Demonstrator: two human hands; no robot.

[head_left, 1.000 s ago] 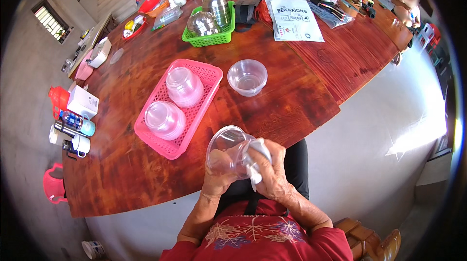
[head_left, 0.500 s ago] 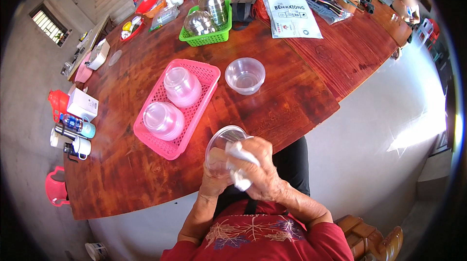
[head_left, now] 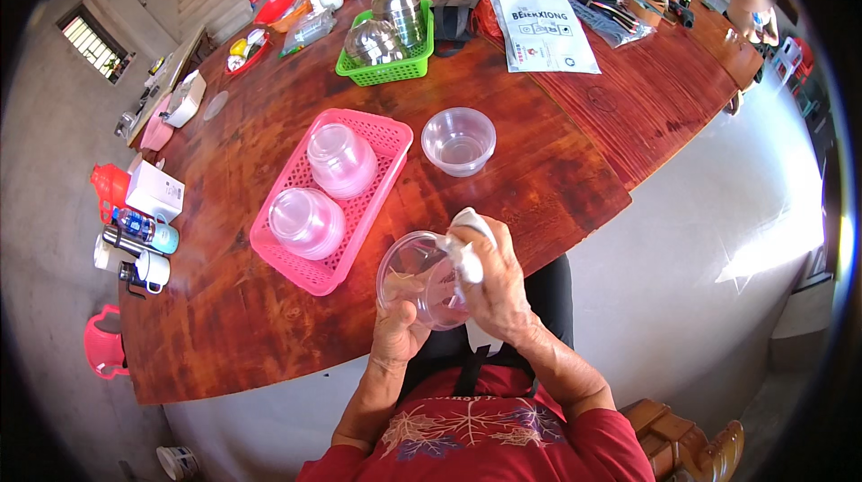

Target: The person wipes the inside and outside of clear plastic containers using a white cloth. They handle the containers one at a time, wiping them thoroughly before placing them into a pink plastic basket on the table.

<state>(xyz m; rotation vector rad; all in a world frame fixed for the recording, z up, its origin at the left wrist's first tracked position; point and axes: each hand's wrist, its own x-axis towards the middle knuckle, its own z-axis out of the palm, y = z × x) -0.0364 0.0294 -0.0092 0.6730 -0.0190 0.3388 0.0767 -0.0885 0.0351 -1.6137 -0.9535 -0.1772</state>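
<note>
Fingers of my left hand [head_left: 400,335] curled round a clear plastic bowl [head_left: 415,280], thumb outside, the other fingers partly seen through the plastic; firm hold. Fingers of my right hand [head_left: 496,289] bent closed over a crumpled white cloth [head_left: 468,265], at the bowl's right side; how hard it presses I cannot tell. Bowl is tilted, held up in front of me at the near edge of the brown wooden table [head_left: 530,204]. Containers on the table: a pink basket [head_left: 395,150], ahead and to the left, long and perforated, bearing two stacks of clear bowls [head_left: 341,162], side by side, bases up; layered rims show several in each. Just right of the basket, a loose clear bowl [head_left: 458,143] sits upright, mouth up. Farther off, a green basket [head_left: 377,75] with shiny, metallic-looking rounded bowls [head_left: 400,20], domes upward. Beyond, to the left, a red dish [head_left: 256,60] with yellow and white items, too small to identify.
</note>
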